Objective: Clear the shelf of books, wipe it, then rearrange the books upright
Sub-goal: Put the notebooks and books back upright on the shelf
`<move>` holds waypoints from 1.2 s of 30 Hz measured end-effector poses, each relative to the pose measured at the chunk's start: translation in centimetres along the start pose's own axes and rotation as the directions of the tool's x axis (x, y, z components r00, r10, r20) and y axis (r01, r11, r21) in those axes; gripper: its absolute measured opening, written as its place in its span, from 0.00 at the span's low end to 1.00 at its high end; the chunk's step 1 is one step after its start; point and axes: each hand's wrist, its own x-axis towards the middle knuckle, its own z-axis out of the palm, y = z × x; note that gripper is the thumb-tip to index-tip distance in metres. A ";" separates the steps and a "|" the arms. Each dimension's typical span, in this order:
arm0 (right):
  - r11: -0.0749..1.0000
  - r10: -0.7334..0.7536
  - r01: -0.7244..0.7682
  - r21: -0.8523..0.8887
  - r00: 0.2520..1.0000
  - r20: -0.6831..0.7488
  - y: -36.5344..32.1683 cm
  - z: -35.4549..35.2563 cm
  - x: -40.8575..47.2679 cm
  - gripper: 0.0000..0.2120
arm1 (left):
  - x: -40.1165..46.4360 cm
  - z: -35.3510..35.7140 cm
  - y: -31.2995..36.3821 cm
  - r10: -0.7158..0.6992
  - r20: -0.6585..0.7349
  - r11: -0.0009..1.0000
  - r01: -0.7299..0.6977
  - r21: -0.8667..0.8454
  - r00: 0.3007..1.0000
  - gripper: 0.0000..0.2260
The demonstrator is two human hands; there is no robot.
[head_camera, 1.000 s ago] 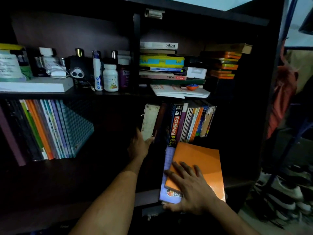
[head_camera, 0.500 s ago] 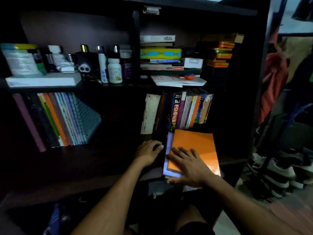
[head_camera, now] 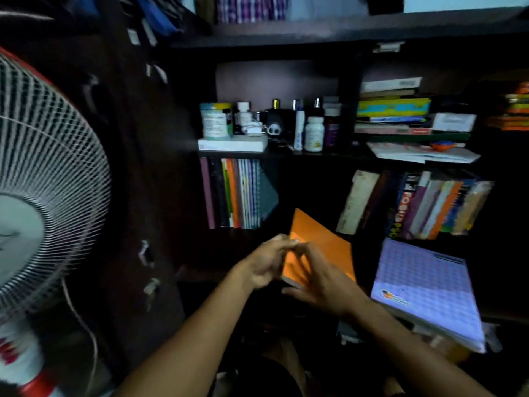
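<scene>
An orange book (head_camera: 326,247) is lifted off the stack and tilted in front of the dark shelf (head_camera: 286,154). My left hand (head_camera: 266,265) holds its left edge and my right hand (head_camera: 317,279) grips its lower part; both are blurred. A purple checkered book (head_camera: 426,287) lies flat at the shelf's lower right. Upright books (head_camera: 423,207) lean in a row at the right, and another upright row (head_camera: 237,193) stands at the left of the same level.
A white standing fan (head_camera: 37,181) with red trim fills the left side. Bottles and jars (head_camera: 286,127) stand on the upper shelf, beside flat stacked books (head_camera: 395,110) and loose papers (head_camera: 423,153). A dark cupboard side with handles (head_camera: 146,253) stands left of the shelf.
Both hands have lifted the orange book off the purple book and carried it leftward, tilting it. The view has swung left, bringing the fan into sight.
</scene>
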 end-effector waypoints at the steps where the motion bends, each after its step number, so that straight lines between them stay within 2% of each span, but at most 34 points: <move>1: 0.999 -0.034 0.034 0.012 0.999 -0.013 -1.2 0.5 0.9 0.34 | -1.3 -1.6 0.5 0.035 -0.045 0.999 -0.037 -0.025 0.998 0.17; 3: 0.994 -0.104 0.103 0.024 0.994 0.034 -3.2 1.7 2.9 0.38 | -3.6 -4.1 1.3 0.134 -0.156 0.990 -0.138 -0.014 0.979 0.23; 5: 0.984 -0.166 0.172 -0.039 0.978 0.126 -4.4 2.8 4.9 0.41 | -5.3 -5.8 2.0 0.280 -0.314 0.960 -0.261 0.100 0.907 0.23; 7: 0.969 -0.180 0.199 -0.146 0.974 0.134 -5.1 3.6 6.7 0.39 | -5.8 -7.8 1.9 0.421 -0.488 0.905 -0.321 0.278 0.765 0.23; 9: 0.970 -0.139 0.149 -0.191 0.988 0.061 -4.8 4.3 8.0 0.31 | -5.7 -9.7 1.0 0.515 -0.626 0.852 -0.266 0.452 0.586 0.24; 10: 0.981 -0.089 0.094 -0.172 0.995 0.035 -4.4 4.4 8.4 0.27 | -5.5 -10.3 0.3 0.523 -0.665 0.844 -0.213 0.493 0.533 0.28; 12: 0.994 0.012 -0.012 -0.106 1.000 -0.002 -2.8 4.7 8.9 0.21 | -4.7 -10.9 -0.4 0.515 -0.687 0.833 -0.112 0.541 0.512 0.33; 15: 0.987 0.151 -0.149 -0.053 0.988 0.025 0.1 5.8 9.8 0.20 | -2.9 -11.5 0.2 0.533 -0.702 0.781 0.043 0.623 0.472 0.27; 18: 0.971 0.237 -0.236 -0.020 0.971 0.041 2.4 7.6 11.4 0.22 | -1.6 -12.2 0.9 0.548 -0.737 0.742 0.177 0.647 0.395 0.22; 20: 0.950 0.311 -0.310 0.041 0.951 0.003 3.1 9.0 13.2 0.28 | -0.8 -12.7 0.1 0.532 -0.760 0.744 0.224 0.630 0.373 0.21; 22: 0.908 0.403 -0.387 0.159 0.912 -0.078 3.3 10.6 15.6 0.39 | -0.2 -13.6 -0.7 0.505 -0.777 0.772 0.206 0.602 0.377 0.21; 24: 0.877 0.441 -0.379 0.295 0.879 -0.182 3.2 11.8 18.4 0.50 | 0.2 -14.4 -1.0 0.506 -0.769 0.790 0.148 0.595 0.391 0.20; 27: 0.817 0.524 -0.389 0.427 0.809 -0.266 3.7 14.0 22.4 0.60 | 0.9 -15.0 -1.3 0.513 -0.763 0.792 0.127 0.598 0.393 0.20; 30: 0.776 0.596 -0.439 0.452 0.745 -0.299 4.2 15.6 25.0 0.64 | 1.1 -15.1 -1.2 0.499 -0.787 0.818 0.102 0.566 0.361 0.20; 36: 0.792 0.595 -0.460 0.401 0.728 -0.340 5.5 16.5 27.2 0.63 | 1.3 -15.3 -1.4 0.515 -0.783 0.821 0.061 0.568 0.348 0.20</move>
